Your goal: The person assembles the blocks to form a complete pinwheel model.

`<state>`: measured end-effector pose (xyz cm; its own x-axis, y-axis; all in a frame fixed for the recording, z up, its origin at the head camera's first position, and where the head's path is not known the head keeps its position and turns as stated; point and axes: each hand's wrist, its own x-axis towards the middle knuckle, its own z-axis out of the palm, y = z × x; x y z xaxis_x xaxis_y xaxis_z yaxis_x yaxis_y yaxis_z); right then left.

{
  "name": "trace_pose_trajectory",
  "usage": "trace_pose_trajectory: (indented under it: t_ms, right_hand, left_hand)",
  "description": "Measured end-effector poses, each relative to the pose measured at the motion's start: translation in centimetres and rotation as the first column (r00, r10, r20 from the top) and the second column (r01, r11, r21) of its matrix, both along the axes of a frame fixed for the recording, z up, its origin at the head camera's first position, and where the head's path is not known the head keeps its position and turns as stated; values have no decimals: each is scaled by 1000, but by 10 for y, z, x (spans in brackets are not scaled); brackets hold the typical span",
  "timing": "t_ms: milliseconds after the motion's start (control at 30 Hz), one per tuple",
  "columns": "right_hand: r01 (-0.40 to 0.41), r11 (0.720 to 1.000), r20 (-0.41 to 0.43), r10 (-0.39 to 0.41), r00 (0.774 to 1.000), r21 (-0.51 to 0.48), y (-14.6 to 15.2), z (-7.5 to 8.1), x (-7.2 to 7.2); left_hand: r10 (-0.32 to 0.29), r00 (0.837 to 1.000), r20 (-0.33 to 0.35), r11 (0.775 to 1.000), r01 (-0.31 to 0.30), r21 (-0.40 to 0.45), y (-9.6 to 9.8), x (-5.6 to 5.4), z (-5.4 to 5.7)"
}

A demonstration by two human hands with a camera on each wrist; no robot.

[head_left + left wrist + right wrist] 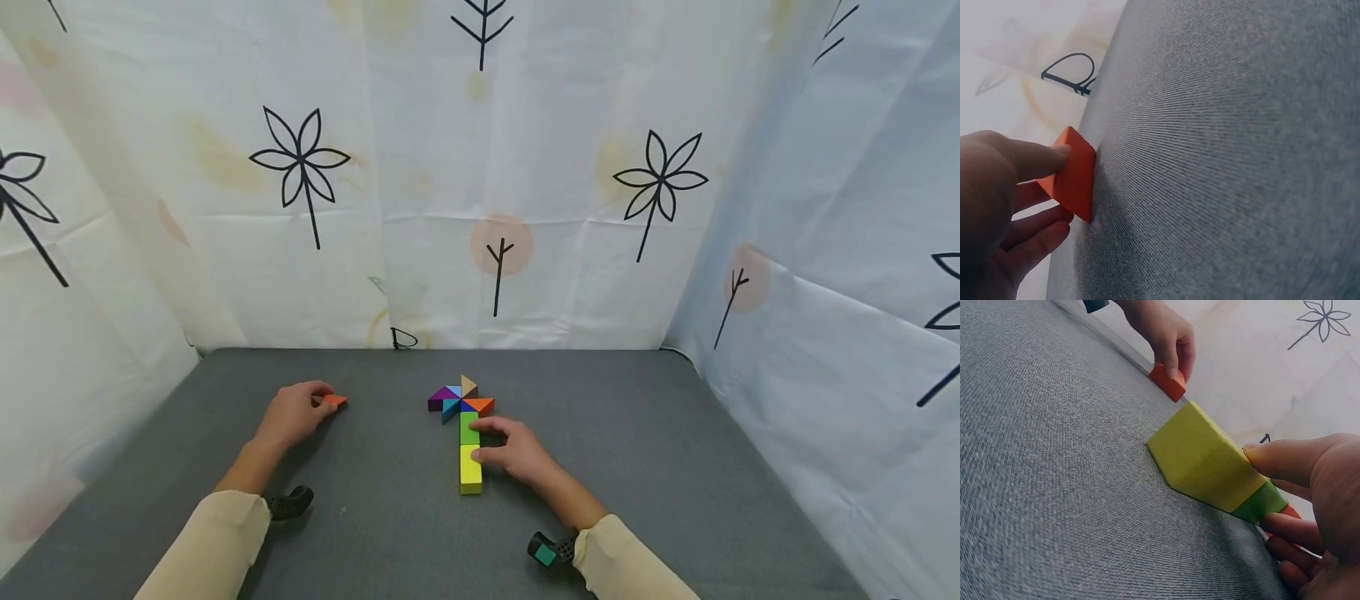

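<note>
My left hand [295,412] pinches an orange triangular block [1077,178] between thumb and fingers, its lower side right at the grey cloth. To the right, my right hand [517,450] rests its thumb on a yellow block [470,471] and its index finger on a green block [468,427]. These two blocks form a straight column, end to end. Above the column, small triangular blocks make a pinwheel: tan [468,387], light blue [453,391], purple [442,395], teal [450,407], dark blue [468,406] and orange [482,404].
A grey cloth-covered table [375,533] lies under everything. White patterned curtains [420,183] with drawn leaves and flowers stand behind it and along both sides. Dark wrist devices sit on the left wrist [291,503] and right wrist [551,548].
</note>
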<state>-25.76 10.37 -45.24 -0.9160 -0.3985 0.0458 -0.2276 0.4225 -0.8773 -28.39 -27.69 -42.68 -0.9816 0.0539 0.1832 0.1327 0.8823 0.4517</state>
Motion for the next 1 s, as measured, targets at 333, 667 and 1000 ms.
trace_pose_trajectory:
  t_ms: [333,667,1000]
  right_hand:
    - [-4,1000,-5,4,1000,-4,0,1,0]
    - [-5,1000,-6,5,1000,-1,0,0,0]
    - [-12,1000,-1,12,1000,-9,1,0,1]
  left_hand:
    - [-31,999,36,999,32,-22,9,-1,2]
    - [-107,994,0,994,107,-33,43,3,6]
    - [-143,990,-5,990,143,15,78,11,12]
